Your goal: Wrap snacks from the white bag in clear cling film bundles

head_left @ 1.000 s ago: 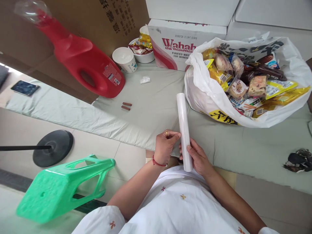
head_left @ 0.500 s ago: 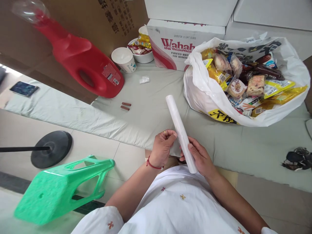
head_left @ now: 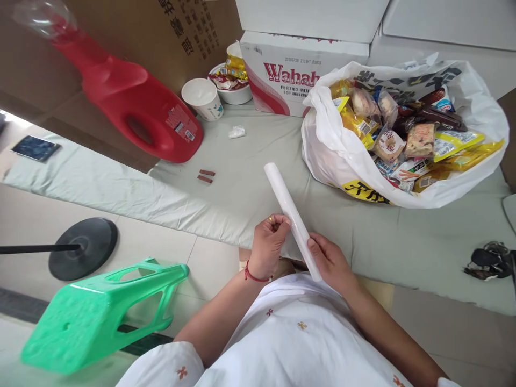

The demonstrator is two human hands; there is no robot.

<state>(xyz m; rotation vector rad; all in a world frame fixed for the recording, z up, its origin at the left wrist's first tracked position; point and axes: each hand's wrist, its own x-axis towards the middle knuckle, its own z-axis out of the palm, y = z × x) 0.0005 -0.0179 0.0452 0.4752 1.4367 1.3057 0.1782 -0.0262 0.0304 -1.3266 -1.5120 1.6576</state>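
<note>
Snack bag point(head_left: 332, 164) near white roll point(head_left: 285, 202)

Red jug point(head_left: 141, 102) leaning at the carton! Snack-filled bag point(head_left: 403, 145) beside the Wahaha box point(head_left: 282, 78). Green stool point(head_left: 100, 312) down on the floor point(head_left: 213, 258)!

Slender white roll point(head_left: 285, 203): straight, cylindrical, smooth and faintly glossy, with a compact, tightly wound form. Slants obliquely, far end directed away and to the left above the pale green cloth point(head_left: 242, 188), near end toward the white shirt point(head_left: 282, 333). Rests in the grasp of the right hand point(head_left: 332, 263) along the lower part; meets the pinched fingertips of the left hand point(head_left: 266, 244) near mid-length.
</note>
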